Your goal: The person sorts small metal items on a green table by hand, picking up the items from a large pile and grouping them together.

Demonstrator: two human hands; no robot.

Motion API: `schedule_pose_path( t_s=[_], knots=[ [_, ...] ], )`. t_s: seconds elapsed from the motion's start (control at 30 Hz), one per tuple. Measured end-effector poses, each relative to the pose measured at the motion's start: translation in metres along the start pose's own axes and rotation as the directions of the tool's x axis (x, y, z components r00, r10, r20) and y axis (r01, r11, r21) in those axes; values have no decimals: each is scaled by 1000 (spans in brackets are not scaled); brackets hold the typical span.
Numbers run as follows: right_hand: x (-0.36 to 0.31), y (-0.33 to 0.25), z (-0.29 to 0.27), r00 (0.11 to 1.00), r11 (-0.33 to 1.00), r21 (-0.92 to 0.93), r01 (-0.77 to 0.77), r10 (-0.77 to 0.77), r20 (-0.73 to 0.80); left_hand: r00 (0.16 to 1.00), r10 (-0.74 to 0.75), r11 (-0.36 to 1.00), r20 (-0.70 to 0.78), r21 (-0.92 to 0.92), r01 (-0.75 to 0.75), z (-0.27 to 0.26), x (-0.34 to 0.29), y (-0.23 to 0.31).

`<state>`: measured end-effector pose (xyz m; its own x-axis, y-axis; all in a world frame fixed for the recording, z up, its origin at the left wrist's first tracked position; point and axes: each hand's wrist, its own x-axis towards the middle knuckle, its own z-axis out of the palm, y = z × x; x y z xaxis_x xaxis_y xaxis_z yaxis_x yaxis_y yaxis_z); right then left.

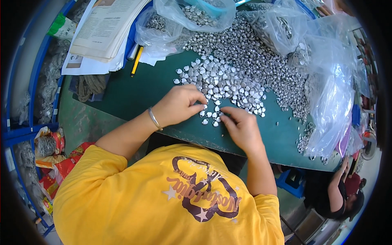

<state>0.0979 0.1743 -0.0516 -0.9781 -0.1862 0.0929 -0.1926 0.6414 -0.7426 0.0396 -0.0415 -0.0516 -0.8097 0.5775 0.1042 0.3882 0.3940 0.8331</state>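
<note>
Small flat silvery metal charms (228, 83), each with a little loop, lie heaped on the green tabletop. A few loose charms (210, 114) are spread between my two hands, just in front of the heap. My left hand (179, 105), with a bangle at the wrist, is bent over the left of these, thumb and forefinger drawn together. From the right, my right hand (243, 128) reaches in with thumb and forefinger pinched at a charm. Whatever sits between either hand's fingertips is too small and covered to make out.
Behind the charms spreads a larger pile of darker metal pieces (249, 45). Clear plastic bags (332, 90) stand at the right and back. A yellow cutter (137, 61) and papers (102, 32) lie at the left. Another person (337, 192) is at the far right.
</note>
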Motion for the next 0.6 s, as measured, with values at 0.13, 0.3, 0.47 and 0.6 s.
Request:
schedule_pose_path(
  t_s=[0.13,0.3,0.47,0.6],
  knots=[
    [-5,-5,1,1000,981,-190,-24,26,10,993,112,973,-35,205,-102,9,-7,-2],
    [1,9,-10,864,544,682,-489,413,289,993,110,969,-42,225,-98,10,-9,1],
    [16,2,2,975,932,299,-206,222,-20,955,-293,743,49,-617,260,3,-3,-10],
    [21,-11,18,993,957,-288,-28,-7,-120,961,-275,788,-1,-574,225,5,-1,-9]
  ],
)
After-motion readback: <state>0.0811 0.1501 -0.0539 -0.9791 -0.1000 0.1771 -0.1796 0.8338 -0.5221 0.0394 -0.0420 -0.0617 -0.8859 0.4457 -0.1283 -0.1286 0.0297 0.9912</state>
